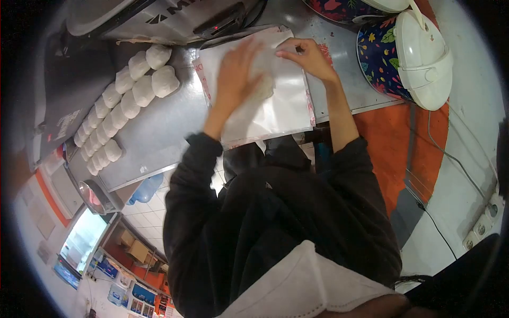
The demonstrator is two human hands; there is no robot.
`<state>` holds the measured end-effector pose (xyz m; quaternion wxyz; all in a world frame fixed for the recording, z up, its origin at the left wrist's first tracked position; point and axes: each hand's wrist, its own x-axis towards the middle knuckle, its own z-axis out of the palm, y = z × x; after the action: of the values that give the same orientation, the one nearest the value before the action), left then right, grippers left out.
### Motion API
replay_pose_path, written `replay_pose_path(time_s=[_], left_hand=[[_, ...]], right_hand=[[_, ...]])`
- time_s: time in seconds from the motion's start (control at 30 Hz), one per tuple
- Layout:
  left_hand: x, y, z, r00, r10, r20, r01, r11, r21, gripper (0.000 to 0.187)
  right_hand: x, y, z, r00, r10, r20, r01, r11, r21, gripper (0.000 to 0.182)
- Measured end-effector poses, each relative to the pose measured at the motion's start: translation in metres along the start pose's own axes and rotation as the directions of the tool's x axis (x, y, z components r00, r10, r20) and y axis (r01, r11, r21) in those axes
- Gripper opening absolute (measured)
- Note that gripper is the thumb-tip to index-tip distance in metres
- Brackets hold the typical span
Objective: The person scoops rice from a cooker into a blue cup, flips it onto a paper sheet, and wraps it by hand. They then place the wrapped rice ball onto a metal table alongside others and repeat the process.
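Note:
A stack of white paper sheets [281, 114] with red print along its edges lies on the metal table in front of me. My left hand [237, 74] is over the left part of the stack, smeared by motion. Beside its thumb is a pale, blurred shape [262, 89] on the paper; its kind cannot be made out. At the far right of the stack, my right hand [310, 57] has thumb and finger pinched at the top sheet's edge. Rows of rounded white bundles [130, 107] sit to the left, apart from both hands.
Two rice-cooker-like pots with leaf-patterned sides, one with a white lid [424, 58], stand at the right. A dark appliance [175, 21] borders the table's far side. Cables and a socket strip [482, 225] are along the right wall. A metal bowl [91, 193] is at left.

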<state>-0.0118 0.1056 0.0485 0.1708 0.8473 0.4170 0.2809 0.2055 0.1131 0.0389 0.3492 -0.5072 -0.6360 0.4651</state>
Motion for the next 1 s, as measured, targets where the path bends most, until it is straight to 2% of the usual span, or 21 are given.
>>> replay_pose_path(time_s=[0.07,0.1,0.13,0.17,0.2,0.23,0.27,0.3,0.33,0.37,0.4,0.43,0.47,0.5,0.53,0.6,0.67,0.73,0.77,0.83,1.0], left_hand=[[0.023,-0.027,-0.019,0.998,0.036,0.047,-0.042,0.989,0.141,0.042],[0.034,-0.032,-0.028,0.917,-0.003,0.399,-0.064,0.986,0.154,0.042],[0.042,-0.035,-0.032,0.713,-0.046,0.700,-0.092,0.983,0.158,0.042],[0.035,-0.035,-0.027,0.774,0.038,0.632,-0.164,0.976,0.142,0.040],[0.044,-0.029,-0.029,0.771,0.041,0.636,-0.167,0.976,0.140,0.040],[0.058,-0.018,-0.035,0.606,-0.055,0.794,-0.111,0.982,0.153,0.042],[0.066,-0.013,-0.039,0.400,-0.142,0.906,-0.059,0.982,0.180,0.045],[0.059,-0.026,-0.026,0.403,-0.144,0.904,-0.062,0.981,0.184,0.045],[0.045,-0.049,-0.002,0.521,-0.103,0.847,0.040,0.995,0.096,0.050],[0.038,-0.063,0.010,0.630,-0.075,0.773,0.129,0.992,-0.009,0.054],[0.041,-0.062,0.007,0.635,-0.072,0.769,0.122,0.992,-0.008,0.054],[0.041,-0.058,0.003,0.519,-0.054,0.853,0.275,0.955,-0.107,0.058],[0.037,-0.053,-0.003,0.392,-0.009,0.920,0.435,0.883,-0.177,0.062],[0.034,-0.045,-0.011,0.396,0.118,0.911,0.441,0.846,-0.301,0.059],[0.026,-0.042,-0.011,0.388,0.117,0.914,0.448,0.843,-0.298,0.059],[0.011,-0.040,-0.005,0.509,0.271,0.817,0.222,0.876,-0.429,0.057],[-0.001,-0.038,0.002,0.570,0.272,0.775,0.152,0.892,-0.425,0.054],[-0.009,-0.031,0.003,0.616,0.168,0.770,-0.011,0.979,-0.205,0.054],[-0.015,-0.027,0.005,0.616,0.168,0.770,-0.013,0.979,-0.203,0.054],[-0.025,-0.019,0.010,0.712,0.121,0.692,-0.065,0.992,-0.107,0.053],[-0.040,-0.001,0.023,0.832,0.080,0.548,-0.083,0.996,-0.019,0.051]], right_hand=[[-0.002,0.016,0.000,0.990,0.090,0.106,-0.102,0.989,0.112,0.030],[-0.002,0.015,0.000,0.984,0.058,0.169,-0.088,0.981,0.175,0.032],[-0.002,0.016,-0.002,0.974,0.023,0.227,-0.079,0.968,0.239,0.035],[-0.002,0.021,-0.005,0.975,0.025,0.222,-0.079,0.968,0.240,0.035],[-0.001,0.029,-0.008,0.951,0.107,0.289,-0.119,0.993,0.027,0.038],[-0.001,0.031,-0.009,0.920,0.199,0.338,-0.141,0.972,-0.189,0.040],[-0.008,0.033,-0.002,0.919,0.201,0.339,-0.145,0.972,-0.185,0.040],[-0.015,0.027,0.006,0.962,0.249,0.107,-0.207,0.929,-0.307,0.041],[-0.023,0.021,0.012,0.957,0.256,-0.137,-0.290,0.868,-0.404,0.042],[-0.037,0.014,0.018,0.957,0.252,-0.142,-0.289,0.868,-0.403,0.042],[-0.051,0.006,0.022,0.917,0.330,-0.225,-0.387,0.874,-0.295,0.040],[-0.065,0.000,0.027,0.861,0.416,-0.294,-0.476,0.862,-0.174,0.037],[-0.079,-0.005,0.030,0.858,0.420,-0.296,-0.480,0.861,-0.171,0.037],[-0.094,-0.009,0.031,0.894,0.398,-0.207,-0.437,0.876,-0.202,0.031],[-0.106,-0.011,0.034,0.920,0.377,-0.113,-0.393,0.891,-0.227,0.025],[-0.121,0.001,0.048,0.936,0.274,-0.221,-0.312,0.936,-0.160,0.023],[-0.130,0.002,0.052,0.927,0.160,-0.340,-0.209,0.972,-0.111,0.023],[-0.140,-0.007,0.050,0.955,0.283,-0.084,-0.283,0.959,0.011,0.026],[-0.146,-0.017,0.049,0.956,0.281,-0.085,-0.282,0.959,0.011,0.026],[-0.149,-0.048,0.042,0.918,0.372,0.135,-0.378,0.926,0.019,0.034],[-0.160,-0.041,0.058,0.932,0.361,0.020,-0.359,0.931,-0.072,0.037]])
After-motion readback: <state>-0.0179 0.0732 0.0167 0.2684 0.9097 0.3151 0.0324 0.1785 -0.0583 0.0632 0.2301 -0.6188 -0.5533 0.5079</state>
